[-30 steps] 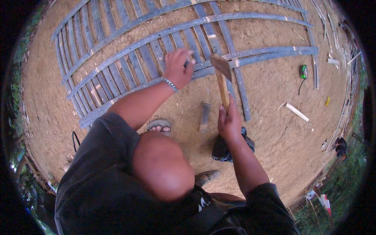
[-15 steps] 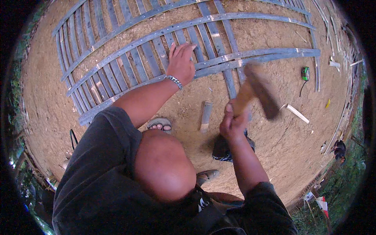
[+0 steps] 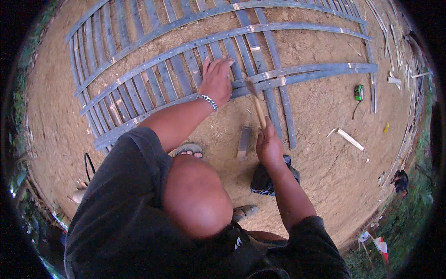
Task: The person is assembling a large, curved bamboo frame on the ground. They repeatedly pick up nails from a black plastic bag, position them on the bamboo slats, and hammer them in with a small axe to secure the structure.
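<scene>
My left hand (image 3: pixel 216 81), with a chain bracelet at the wrist, lies over the near rail of a grey slatted lattice (image 3: pixel 174 95). Its fingers stretch forward across the slats, a little apart; the thumb is hard to make out. My right hand (image 3: pixel 270 148) is closed round the wooden handle of a hammer (image 3: pixel 258 108). The hammer's brown head is at the near rail, just right of my left hand, where two long strips (image 3: pixel 320 70) cross the slats. Whether it touches the strip, I cannot tell. Any nail there is too small to see.
Below the rail a short dark block (image 3: pixel 243 142) stands on the dirt, near a black bag (image 3: pixel 260 179) beside my right forearm. To the right lie a green tape measure (image 3: pixel 358 93), a pale split piece (image 3: pixel 350 139) and several loose strips (image 3: pixel 395 44). My bent knee (image 3: pixel 197 195) is close below.
The hammer has swung down and leftward, from raised and blurred to the near rail. My left hand has stayed on the lattice.
</scene>
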{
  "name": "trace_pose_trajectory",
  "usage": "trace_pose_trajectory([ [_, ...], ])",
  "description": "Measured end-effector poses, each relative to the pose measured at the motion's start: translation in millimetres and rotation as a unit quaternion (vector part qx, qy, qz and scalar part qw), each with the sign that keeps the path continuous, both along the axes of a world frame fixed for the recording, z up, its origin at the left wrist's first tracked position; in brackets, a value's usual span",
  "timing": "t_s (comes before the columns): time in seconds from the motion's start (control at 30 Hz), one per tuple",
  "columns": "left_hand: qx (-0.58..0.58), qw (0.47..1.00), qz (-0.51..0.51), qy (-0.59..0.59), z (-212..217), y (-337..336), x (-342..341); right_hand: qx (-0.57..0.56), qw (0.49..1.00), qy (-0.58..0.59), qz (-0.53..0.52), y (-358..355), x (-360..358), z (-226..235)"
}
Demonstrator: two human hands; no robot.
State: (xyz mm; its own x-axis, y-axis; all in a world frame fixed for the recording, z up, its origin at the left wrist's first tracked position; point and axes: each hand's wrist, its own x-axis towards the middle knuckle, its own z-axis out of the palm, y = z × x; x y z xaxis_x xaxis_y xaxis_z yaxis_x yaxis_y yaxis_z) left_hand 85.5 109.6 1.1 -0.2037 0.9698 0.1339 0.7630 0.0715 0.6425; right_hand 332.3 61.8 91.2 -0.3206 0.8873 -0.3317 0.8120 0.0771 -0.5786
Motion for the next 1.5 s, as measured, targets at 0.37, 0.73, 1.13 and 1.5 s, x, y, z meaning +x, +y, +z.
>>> trace_pose_trajectory([
  [0.37,-0.003,1.000,0.002,-0.004,-2.1,5.9,-1.2,0.114,0.987,0.111,0.028,-5.1,1.5,-34.9],
  [0.73,0.018,0.999,0.025,-0.025,-3.5,2.2,-0.9,0.036,0.996,0.077,-0.024,8.8,-10.2,19.9],
  [1.13,0.010,0.999,0.040,0.000,-10.7,2.2,2.3,-0.065,0.963,0.047,-0.259,-71.9,121.3,-2.0],
  [1.5,0.115,0.967,-0.218,0.066,1.8,-5.3,39.0,0.057,0.717,0.316,-0.618,-93.7,199.2,49.2],
])
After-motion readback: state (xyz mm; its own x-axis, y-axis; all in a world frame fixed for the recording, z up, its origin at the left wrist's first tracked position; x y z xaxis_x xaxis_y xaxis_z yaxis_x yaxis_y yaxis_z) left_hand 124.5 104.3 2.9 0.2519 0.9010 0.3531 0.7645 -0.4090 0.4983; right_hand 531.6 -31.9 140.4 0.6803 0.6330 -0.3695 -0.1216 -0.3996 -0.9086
